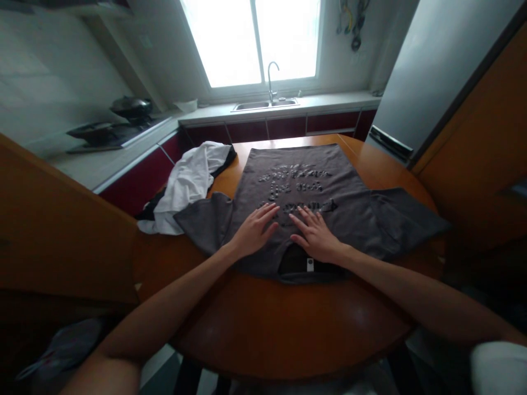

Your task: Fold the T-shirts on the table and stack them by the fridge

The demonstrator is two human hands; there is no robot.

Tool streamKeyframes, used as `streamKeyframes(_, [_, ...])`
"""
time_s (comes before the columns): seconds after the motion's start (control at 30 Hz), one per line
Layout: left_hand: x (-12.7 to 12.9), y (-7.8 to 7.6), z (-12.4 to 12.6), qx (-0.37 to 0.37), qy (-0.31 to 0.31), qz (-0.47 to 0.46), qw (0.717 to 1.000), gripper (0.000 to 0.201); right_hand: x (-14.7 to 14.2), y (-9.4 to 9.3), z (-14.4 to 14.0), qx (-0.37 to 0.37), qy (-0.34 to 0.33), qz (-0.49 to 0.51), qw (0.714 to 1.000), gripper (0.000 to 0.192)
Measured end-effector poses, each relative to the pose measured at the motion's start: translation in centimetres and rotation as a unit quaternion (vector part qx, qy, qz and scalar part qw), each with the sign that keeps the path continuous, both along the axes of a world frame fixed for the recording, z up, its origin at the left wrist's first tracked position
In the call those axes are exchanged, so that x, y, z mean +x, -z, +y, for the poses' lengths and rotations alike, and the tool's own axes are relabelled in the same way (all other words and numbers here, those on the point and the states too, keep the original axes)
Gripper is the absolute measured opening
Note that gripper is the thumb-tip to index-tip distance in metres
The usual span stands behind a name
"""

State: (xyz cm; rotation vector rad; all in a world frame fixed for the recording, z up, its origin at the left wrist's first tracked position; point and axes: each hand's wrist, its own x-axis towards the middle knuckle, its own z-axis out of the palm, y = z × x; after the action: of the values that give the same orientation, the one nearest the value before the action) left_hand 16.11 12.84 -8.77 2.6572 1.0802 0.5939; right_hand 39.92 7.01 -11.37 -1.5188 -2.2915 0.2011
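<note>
Directly beneath fingers (pixel 310 218), gray shirt (pixel 298 195)

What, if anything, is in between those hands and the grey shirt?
Nothing visible: the left hand and right hand are on, or just above, the shirt. The white cloth lies off to the left, not between.

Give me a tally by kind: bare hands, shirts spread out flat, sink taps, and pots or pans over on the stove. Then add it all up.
Hands: 2 (left hand, right hand)
Spread-out shirts: 1 (grey shirt)
Taps: 1 (sink tap)
Pots or pans: 2 (nearer pan, farther pan)
Total: 6
</note>
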Motion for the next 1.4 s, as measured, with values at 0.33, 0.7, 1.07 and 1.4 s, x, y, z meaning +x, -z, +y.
streamKeyframes(0.33, [0.4, 1.7, -0.5, -0.009, -0.029, 0.130, 0.991, 0.057, 3.5, -1.9, 2.6, 0.005, 0.107, 0.031, 0.994, 0.059])
streamKeyframes(0.7, [0.2, 2.1, -0.2, -0.027, -0.038, 0.183, 0.982, 0.062, 13.2, -0.2, 7.6, -0.175, 0.380, -0.052, 0.907, 0.097])
streamKeyframes(1.07, [0.1, 2.3, -0.1, -0.028, -0.035, 0.173, 0.984, 0.062, 12.7, -0.4, 7.4, -0.147, 0.388, -0.096, 0.905, 0.089])
streamKeyframes(1.4, [0.1, 2.0, -0.2, -0.037, -0.037, 0.173, 0.983, 0.063, 11.5, -0.7, 6.5, -0.227, 0.236, -0.103, 0.939, 0.104])
